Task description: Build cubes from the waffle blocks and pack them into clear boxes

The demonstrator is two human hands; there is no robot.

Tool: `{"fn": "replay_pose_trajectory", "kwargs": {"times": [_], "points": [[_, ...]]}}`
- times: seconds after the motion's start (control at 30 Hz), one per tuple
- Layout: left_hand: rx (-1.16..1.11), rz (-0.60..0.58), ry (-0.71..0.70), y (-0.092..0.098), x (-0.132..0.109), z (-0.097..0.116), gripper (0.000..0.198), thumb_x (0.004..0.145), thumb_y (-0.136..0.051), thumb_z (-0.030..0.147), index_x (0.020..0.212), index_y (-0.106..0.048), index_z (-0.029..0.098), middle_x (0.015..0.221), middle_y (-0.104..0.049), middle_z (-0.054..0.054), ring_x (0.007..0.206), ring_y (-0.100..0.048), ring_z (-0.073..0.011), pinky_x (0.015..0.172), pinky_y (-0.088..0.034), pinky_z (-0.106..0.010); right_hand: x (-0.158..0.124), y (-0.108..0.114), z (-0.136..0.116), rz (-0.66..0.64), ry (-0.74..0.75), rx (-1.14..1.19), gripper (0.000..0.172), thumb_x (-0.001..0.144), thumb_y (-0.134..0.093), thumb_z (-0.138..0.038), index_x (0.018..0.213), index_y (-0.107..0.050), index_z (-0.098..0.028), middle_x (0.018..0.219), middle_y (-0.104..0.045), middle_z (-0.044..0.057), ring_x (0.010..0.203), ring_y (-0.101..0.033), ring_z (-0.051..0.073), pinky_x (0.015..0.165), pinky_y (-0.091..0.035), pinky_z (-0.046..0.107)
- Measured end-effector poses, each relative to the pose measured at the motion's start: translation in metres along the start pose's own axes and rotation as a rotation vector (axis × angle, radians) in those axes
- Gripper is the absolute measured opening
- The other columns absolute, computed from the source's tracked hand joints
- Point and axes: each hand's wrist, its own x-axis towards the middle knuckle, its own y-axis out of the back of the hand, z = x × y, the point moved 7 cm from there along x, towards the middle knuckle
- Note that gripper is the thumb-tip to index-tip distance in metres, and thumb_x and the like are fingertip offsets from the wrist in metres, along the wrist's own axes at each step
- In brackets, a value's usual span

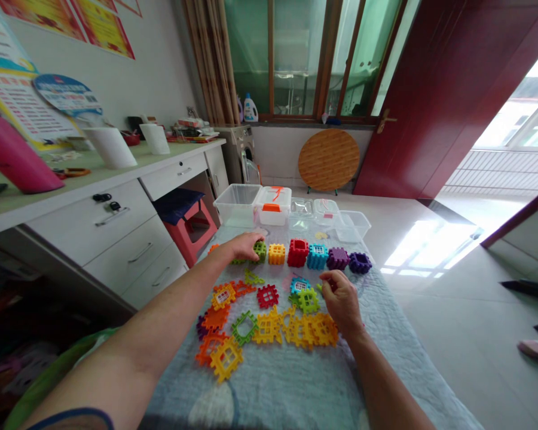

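On blue cloth (pixel 278 385), left fingers (pixel 253 239) grip a green cube (pixel 262 252) from the left; right fingers (pixel 330 277) bunch, hold unclear.

The toy blocks (pixel 298 255) and the flat toy pieces (pixel 216 319) look like hard, smooth plastic, and the see-through tubs (pixel 235 215) are shiny plastic too. The blue cloth (pixel 296 382) under them looks soft and matt, with wrinkles. The round board (pixel 329 160) looks like smooth wood, the red door (pixel 416 95) is glossy with a metal handle (pixel 387 121), and the floor (pixel 407 233) is smooth and gleams in the light.
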Motion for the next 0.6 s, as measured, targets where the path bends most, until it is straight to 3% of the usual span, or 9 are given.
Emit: {"fn": "replay_pose_trajectory", "kwargs": {"times": [0.17,0.3,0.43,0.5,0.6], "points": [[-0.001,0.027,0.003,0.006,-0.003,0.006,0.07,0.055,-0.073,0.023,0.122,-0.056,0.013,0.119,-0.063,-0.011,0.11,-0.058,-0.0297,0.095,-0.044,-0.034,0.0,0.0,0.001,0.001,-0.009,0.004,0.015,0.078,-0.05,-0.019,0.079,-0.065,-0.018,0.077,-0.061,0.002,0.061,-0.051,0.014,0.059,-0.041,0.026],[0.011,0.185,-0.036,0.03,-0.027,0.023,0.073,0.056,-0.074,0.025,0.125,-0.053,0.016,0.129,-0.056,-0.012,0.122,-0.049,-0.0318,0.106,-0.035,-0.04,0.001,0.002,0.0,0.014,-0.022,0.003,0.015,0.077,-0.05,-0.02,0.079,-0.065,-0.018,0.076,-0.061,0.002,0.061,-0.051,0.014,0.06,-0.041,0.026],[-0.044,0.422,-0.057,0.045,-0.085,0.037,0.059,0.067,-0.068,0.03,0.123,-0.054,0.017,0.126,-0.057,-0.012,0.12,-0.05,-0.0291,0.106,-0.036,-0.043,0.001,0.002,-0.002,0.01,-0.02,0.005,0.016,0.077,-0.049,-0.02,0.078,-0.065,-0.018,0.076,-0.062,0.003,0.062,-0.053,0.014,0.061,-0.042,0.026],[-0.109,0.482,-0.026,0.037,-0.12,0.036,0.054,0.072,-0.065,0.032,0.123,-0.054,0.017,0.126,-0.057,-0.012,0.12,-0.05,-0.0277,0.106,-0.037,-0.043,0.001,0.001,-0.003,0.005,-0.014,0.004,0.016,0.076,-0.05,-0.02,0.078,-0.065,-0.018,0.077,-0.062,0.003,0.062,-0.053,0.014,0.061,-0.043,0.026],[-0.201,0.492,0.062,0.009,-0.167,0.031,0.044,0.078,-0.06,0.036,0.119,-0.058,0.019,0.124,-0.058,-0.01,0.118,-0.052,-0.0269,0.105,-0.04,-0.044,0.0,0.0,-0.004,0.002,-0.004,-0.009,0.016,0.075,-0.049,-0.02,0.077,-0.066,-0.018,0.078,-0.063,0.003,0.062,-0.054,0.015,0.062,-0.043,0.027]]}}
